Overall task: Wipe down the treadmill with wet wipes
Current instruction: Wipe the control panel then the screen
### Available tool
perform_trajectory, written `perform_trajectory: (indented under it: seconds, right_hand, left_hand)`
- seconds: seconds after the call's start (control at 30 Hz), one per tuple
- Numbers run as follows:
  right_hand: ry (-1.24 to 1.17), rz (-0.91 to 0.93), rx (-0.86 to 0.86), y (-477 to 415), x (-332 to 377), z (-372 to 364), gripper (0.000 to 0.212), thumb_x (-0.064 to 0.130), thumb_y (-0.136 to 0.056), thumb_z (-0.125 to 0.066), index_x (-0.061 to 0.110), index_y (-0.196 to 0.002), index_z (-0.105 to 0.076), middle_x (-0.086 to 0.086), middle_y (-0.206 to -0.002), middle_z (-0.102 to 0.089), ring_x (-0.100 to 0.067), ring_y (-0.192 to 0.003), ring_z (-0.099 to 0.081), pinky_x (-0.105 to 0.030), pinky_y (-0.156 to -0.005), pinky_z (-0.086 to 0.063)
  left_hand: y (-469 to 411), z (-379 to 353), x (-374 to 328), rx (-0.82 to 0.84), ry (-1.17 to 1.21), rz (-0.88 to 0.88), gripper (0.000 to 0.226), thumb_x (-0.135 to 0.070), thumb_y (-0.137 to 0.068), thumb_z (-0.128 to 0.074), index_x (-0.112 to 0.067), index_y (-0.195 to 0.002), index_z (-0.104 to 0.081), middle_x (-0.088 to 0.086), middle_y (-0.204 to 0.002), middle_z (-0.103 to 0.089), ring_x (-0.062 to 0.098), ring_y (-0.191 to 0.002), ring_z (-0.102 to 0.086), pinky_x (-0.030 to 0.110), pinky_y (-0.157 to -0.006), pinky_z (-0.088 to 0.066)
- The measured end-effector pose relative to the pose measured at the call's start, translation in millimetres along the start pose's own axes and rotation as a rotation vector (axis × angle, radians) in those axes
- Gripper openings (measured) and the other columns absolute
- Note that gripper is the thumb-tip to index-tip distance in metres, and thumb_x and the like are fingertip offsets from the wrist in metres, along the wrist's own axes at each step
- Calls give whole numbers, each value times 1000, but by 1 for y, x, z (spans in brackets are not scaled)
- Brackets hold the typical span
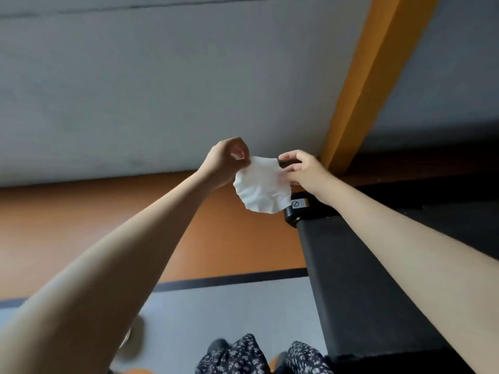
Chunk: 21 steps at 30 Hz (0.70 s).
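I see the wipe [260, 188] held in the air, the left hand [225, 160] pinching its upper corner and the right hand [305, 171] pinching its right edge. It looks light, limp and damp, so I judge the edges the best hold. The black treadmill [359, 279] lies just below, on an orange and grey floor [81, 211]

1 wipe [260, 187], 2 hands, 1 treadmill [359, 287].

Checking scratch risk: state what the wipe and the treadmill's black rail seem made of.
The wet wipe: probably thin white nonwoven fabric; it creases softly. The treadmill rail: matte black, plastic or coated metal; its end cap shines like glossy plastic.
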State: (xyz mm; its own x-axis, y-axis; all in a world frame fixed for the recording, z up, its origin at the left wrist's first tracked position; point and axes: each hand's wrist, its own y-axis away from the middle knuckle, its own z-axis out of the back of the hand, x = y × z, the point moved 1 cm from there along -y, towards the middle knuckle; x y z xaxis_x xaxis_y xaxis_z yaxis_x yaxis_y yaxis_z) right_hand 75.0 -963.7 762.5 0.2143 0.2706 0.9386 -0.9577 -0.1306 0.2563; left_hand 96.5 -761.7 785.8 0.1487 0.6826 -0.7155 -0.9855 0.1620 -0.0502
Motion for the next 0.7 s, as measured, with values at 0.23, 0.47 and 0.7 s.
perform_trajectory:
  seconds: [0.23, 0.47, 0.7]
  right_hand:
    - [24, 100, -204, -35, 40, 47, 27, 2, -87, -68, 27, -92, -66, -2, -86, -67, -16, -88, -64, -31, -85, -50]
    - [-53, 70, -501, -42, 62, 84, 21, 2, -89, -65, 23, -90, -65, 1, -85, -65, -9, -79, -58, -22, -69, -45]
    - [-79, -24, -746, 9, 45, 158, 21, 0, -89, -63, 20, -95, -66, -6, -97, -68, -13, -87, -65, -32, -88, -52]
  left_hand:
    - [-99, -2, -19, 213, -34, -209, 18, -16, -89, -66, -22, -104, -73, -5, -118, -52, 10, -98, -53, 20, -86, -37]
    - [-163, -41, -67, 491, 6, -457, 25, -31, -75, -82, -27, -98, -71, -14, -109, -62, 6, -108, -55, 13, -92, -38]
    - [-178, -122, -131, 699, 62, -553, 36, -17, -87, -69, -13, -62, -43, -3, -64, -29, 10, -58, -26, 26, -53, -19]
